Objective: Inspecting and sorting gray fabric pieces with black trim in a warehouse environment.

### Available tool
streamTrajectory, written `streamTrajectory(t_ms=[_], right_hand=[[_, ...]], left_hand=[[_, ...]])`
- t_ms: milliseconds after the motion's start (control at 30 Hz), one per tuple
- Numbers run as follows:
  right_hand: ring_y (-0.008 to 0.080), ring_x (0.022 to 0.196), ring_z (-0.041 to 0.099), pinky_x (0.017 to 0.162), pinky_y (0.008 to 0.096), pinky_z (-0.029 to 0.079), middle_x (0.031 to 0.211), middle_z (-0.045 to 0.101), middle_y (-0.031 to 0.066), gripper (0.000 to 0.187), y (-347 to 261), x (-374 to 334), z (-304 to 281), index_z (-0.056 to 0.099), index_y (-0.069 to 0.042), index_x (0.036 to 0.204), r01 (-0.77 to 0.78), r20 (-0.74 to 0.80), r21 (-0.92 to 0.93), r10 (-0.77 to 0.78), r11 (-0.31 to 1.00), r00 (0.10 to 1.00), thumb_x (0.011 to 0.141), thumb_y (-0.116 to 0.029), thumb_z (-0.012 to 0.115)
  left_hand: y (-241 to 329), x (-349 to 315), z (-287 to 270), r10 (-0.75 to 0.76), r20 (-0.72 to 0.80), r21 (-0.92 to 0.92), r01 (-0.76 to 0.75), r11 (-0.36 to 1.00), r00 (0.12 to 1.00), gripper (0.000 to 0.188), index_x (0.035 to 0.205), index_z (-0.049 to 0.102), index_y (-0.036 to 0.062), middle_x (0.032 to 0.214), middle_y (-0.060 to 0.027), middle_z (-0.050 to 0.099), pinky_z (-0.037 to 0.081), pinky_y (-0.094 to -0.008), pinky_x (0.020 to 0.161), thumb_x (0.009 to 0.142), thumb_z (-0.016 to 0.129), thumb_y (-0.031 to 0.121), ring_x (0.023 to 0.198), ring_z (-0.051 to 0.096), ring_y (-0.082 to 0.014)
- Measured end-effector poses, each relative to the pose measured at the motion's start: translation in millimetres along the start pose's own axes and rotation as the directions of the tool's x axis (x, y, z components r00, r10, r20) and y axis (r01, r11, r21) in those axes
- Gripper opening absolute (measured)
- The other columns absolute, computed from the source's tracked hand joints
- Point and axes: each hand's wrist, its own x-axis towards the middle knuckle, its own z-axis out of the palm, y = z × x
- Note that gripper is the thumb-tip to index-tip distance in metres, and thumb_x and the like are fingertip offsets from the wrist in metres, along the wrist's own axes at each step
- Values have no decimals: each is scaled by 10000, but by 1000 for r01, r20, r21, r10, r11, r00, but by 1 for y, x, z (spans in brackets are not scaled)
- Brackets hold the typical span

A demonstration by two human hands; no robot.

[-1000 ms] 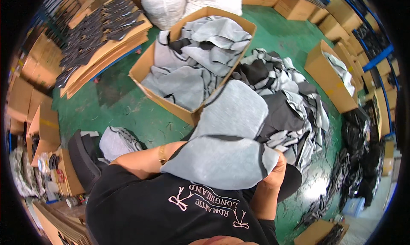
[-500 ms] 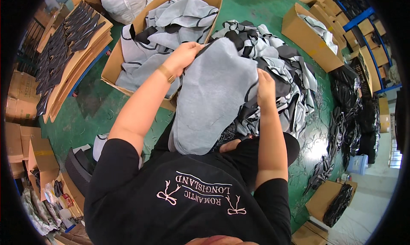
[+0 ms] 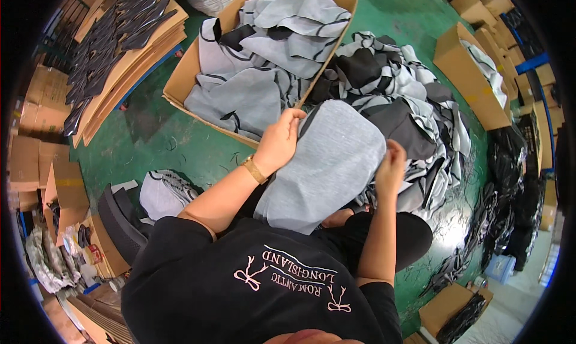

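Stretched out over my lap is a grey fabric piece (image 3: 327,161) with a rounded far end and dark edging along its left side. My left hand (image 3: 280,141), below a gold-coloured wristband, is closed on its upper left edge. At the opposite edge, the fingers of my right hand (image 3: 391,167) are closed on the rounded corner. Just beyond my left hand stands an open cardboard box (image 3: 198,117) holding similar grey pieces with black edging. A loose heap of grey and black fabric (image 3: 414,125) lies on the floor past my right hand.
Black cut pieces (image 3: 111,59) lie on stacked cardboard at the far left. A small stack of grey pieces (image 3: 165,197) sits on the floor left of me. Another carton (image 3: 471,80) with fabric stands at the far right, near black plastic bags (image 3: 507,170).
My view has shifted, so the box and heap appear farther right. The fabric's black-edged right corner no longer shows, and its outline is smoother. Both hands keep hold of it.
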Motion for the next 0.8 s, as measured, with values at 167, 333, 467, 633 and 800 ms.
streamTrajectory(t_ms=[167, 333, 467, 633, 800], right_hand=[[333, 1250, 423, 1045, 524, 272, 1293, 497, 153, 477, -83, -9, 24, 554, -84, 1219, 636, 161, -387, -630, 667, 759, 761, -157, 669], [321, 1318, 357, 1093, 549, 138, 1401, 420, 141, 504, -83, -52, 49, 559, -169, 1267, 775, 570, -350, -537, 526, 622, 818, -397, 573], [310, 1289, 399, 1098, 536, 132, 1360, 471, 141, 448, -87, -52, 53, 625, -184, 1195, 790, 561, -311, -568, 529, 602, 826, -423, 538], [266, 1251, 453, 1102, 520, 148, 1325, 518, 90, 412, -88, -46, 59, 646, -214, 1155, 746, 528, -320, -544, 584, 652, 797, -393, 553], [259, 1254, 450, 1104, 515, 148, 1321, 522, 84, 402, -91, -44, 64, 651, -219, 1141, 745, 520, -306, -551, 593, 653, 794, -396, 551]], left_hand=[[-6, 1, -2, 25, -9, 39, -25, 999, 1000, 172, 1061, 525, 51, 865, -191, 627, 471, -426, 664, 955, 422, 139, 781, 611, -380], [-45, 48, -16, -195, 296, 365, 78, 928, 935, 232, 1062, 537, 92, 709, -136, 623, 462, -448, 602, 856, 573, 193, 684, 603, -364], [-160, 95, -3, 55, 390, 637, -312, 704, 919, 222, 1067, 589, 103, 948, -101, 625, 482, -352, 735, 851, 548, 133, 921, 600, -257], [-222, 115, 41, -279, 802, 588, -779, 218, 528, 283, 1104, 623, 111, 1165, -37, 605, 261, -470, 1068, 878, 494, 219, 1167, 500, -225], [-307, 89, 26, -474, 826, 410, -902, 134, 305, 281, 1054, 689, 175, 1053, -58, 670, 299, -497, 1043, 876, 524, 316, 1062, 589, -227]])
